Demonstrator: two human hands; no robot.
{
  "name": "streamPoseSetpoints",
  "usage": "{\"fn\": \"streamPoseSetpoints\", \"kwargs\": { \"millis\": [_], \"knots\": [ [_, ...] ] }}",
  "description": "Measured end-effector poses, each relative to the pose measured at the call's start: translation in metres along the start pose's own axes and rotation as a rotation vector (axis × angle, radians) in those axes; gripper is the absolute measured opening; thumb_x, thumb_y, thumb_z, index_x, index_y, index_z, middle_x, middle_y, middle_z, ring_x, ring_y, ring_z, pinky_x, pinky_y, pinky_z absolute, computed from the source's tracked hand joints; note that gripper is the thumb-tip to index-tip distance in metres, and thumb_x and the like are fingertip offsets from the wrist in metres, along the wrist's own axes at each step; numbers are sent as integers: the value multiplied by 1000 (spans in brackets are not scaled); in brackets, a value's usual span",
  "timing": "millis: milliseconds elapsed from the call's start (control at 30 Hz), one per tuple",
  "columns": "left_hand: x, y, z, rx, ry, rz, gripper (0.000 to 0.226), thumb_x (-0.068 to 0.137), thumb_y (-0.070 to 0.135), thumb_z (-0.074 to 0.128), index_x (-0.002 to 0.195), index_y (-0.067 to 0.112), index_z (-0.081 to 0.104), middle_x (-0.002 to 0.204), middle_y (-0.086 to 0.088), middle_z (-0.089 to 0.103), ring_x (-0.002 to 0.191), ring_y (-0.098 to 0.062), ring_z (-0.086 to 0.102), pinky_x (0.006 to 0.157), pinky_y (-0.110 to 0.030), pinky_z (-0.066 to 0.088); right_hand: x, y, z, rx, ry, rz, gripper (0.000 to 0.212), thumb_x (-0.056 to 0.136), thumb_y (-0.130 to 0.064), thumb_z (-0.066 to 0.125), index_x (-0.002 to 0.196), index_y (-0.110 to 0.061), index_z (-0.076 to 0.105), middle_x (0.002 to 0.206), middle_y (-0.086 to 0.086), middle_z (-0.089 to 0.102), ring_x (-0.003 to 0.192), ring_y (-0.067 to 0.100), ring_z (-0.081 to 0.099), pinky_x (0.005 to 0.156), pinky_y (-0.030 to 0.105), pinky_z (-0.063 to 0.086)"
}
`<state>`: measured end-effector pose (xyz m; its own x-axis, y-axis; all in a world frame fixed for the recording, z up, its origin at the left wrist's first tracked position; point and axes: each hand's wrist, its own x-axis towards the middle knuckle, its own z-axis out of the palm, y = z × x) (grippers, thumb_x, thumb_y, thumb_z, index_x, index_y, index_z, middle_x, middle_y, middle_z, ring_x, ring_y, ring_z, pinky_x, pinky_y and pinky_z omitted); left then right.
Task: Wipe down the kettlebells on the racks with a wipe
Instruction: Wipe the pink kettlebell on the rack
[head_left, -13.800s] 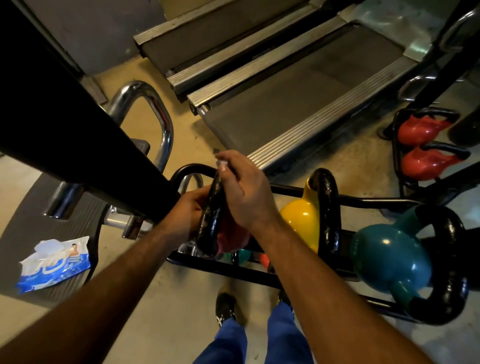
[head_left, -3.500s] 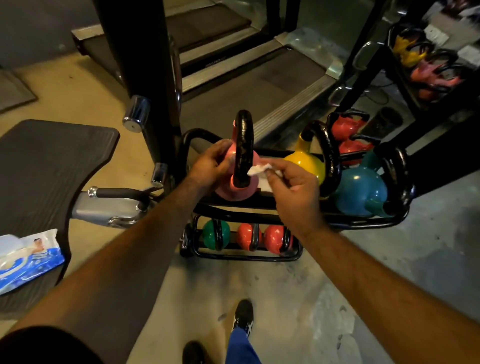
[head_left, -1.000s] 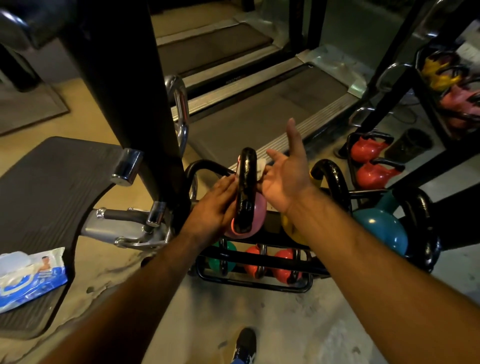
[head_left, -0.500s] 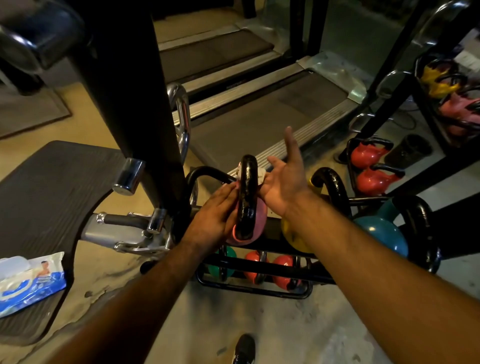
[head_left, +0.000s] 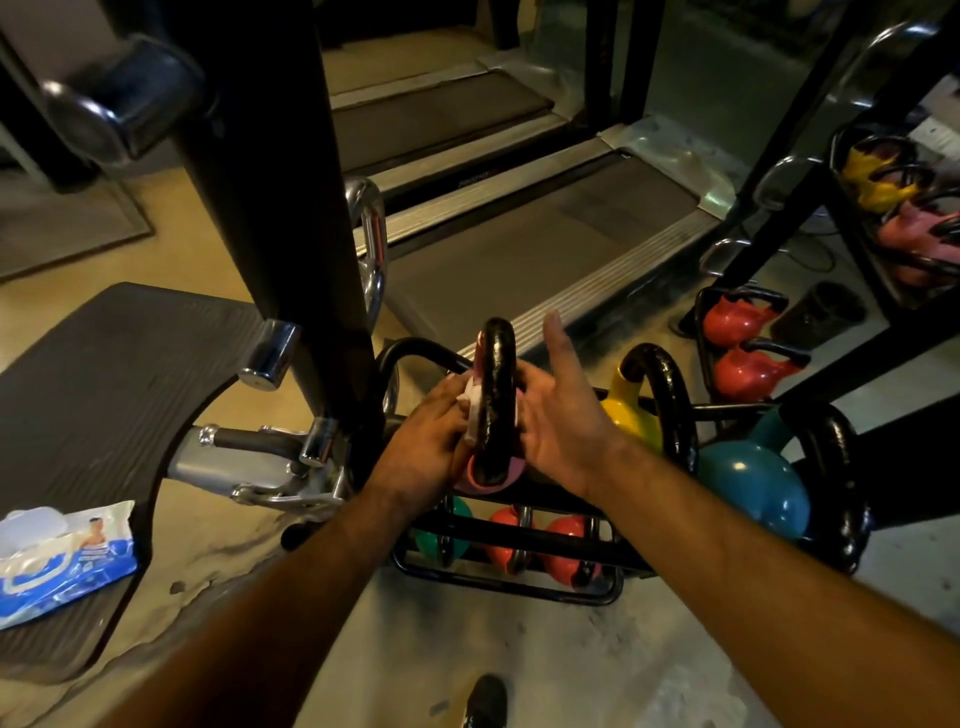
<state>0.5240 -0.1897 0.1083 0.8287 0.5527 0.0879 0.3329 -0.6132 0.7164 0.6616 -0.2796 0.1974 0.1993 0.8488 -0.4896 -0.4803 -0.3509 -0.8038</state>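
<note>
Pink kettlebell (head_left: 485, 475) sits mid-frame on the rack (head_left: 519, 538), its black handle upright between our hands, our left hand (head_left: 426, 441) pinching the white wipe (head_left: 471, 410) against its left side, nearer than our open-fingered right hand (head_left: 563, 415).

Dim warm light, deep shadows, wide-angle edge distortion

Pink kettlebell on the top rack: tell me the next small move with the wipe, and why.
Probably slide the wipe down the left side of the black handle. The left hand presses the wipe against that side of the pink kettlebell, while the right hand rests open against the other side, steadying it. The yellow kettlebell and teal kettlebell wait beside it.
</note>
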Motion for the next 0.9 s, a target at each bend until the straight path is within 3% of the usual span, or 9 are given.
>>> {"fn": "streamPoseSetpoints", "kwargs": {
  "millis": [133,200,267,333,467,533,667,800,900],
  "knots": [
    [0,-4,2,24,-5,-52,55,105,38,41,156,32,25,164,12,19,150,-3,12,123,-36,20,10,-33,5,149,133,-64,111,77,-84,48,161,-20,18,160,26,31,139,44,44,115,59,35],
    [1,-4,1,2,3,-34,54,104,43,40,155,31,27,164,11,20,150,-6,17,121,-36,25,0,-22,11,52,89,-104,102,81,-84,46,158,-20,28,156,21,41,138,38,48,115,55,37],
    [0,-3,1,-7,12,6,52,104,46,39,153,29,34,162,11,24,149,-7,22,120,-37,29,-17,2,11,-92,26,-102,83,82,-80,43,141,-23,52,139,11,62,129,27,59,114,51,41],
    [-2,-1,1,-6,7,-7,53,104,45,39,154,29,32,163,11,23,149,-6,19,121,-35,25,-26,18,4,-198,36,-132,72,82,-80,46,134,-31,57,134,2,67,127,21,61,113,51,43],
    [-2,-1,0,5,-9,-32,63,98,58,28,155,33,26,163,12,22,150,-4,16,121,-42,27,-28,31,2,-331,34,-256,86,83,-80,51,157,-42,26,153,-9,48,142,14,45,115,49,41],
    [-1,-3,0,8,-21,-43,62,98,59,28,155,35,24,163,14,21,150,-5,17,119,-45,30,-31,38,4,-334,60,-266,94,78,-84,53,157,-44,22,155,-10,45,143,12,44,114,42,42],
    [0,-3,1,-31,4,-21,52,103,47,40,153,34,31,160,14,27,147,-7,25,115,-47,36,-24,6,5,-11,28,-128,87,81,-79,48,150,-27,39,144,10,58,134,29,53,117,57,34],
    [1,-5,4,-35,10,-64,52,104,41,43,154,37,28,159,16,27,146,-6,28,115,-46,37,4,-34,8,348,31,-60,114,79,-80,51,162,-21,1,163,27,18,146,50,29,117,64,27],
    [2,-7,5,-20,1,-93,54,103,46,40,154,38,25,161,16,25,148,-8,26,115,-51,36,9,-39,17,288,102,-69,110,81,-81,51,162,-21,6,164,25,18,145,47,32,116,59,32]
  ]
}}
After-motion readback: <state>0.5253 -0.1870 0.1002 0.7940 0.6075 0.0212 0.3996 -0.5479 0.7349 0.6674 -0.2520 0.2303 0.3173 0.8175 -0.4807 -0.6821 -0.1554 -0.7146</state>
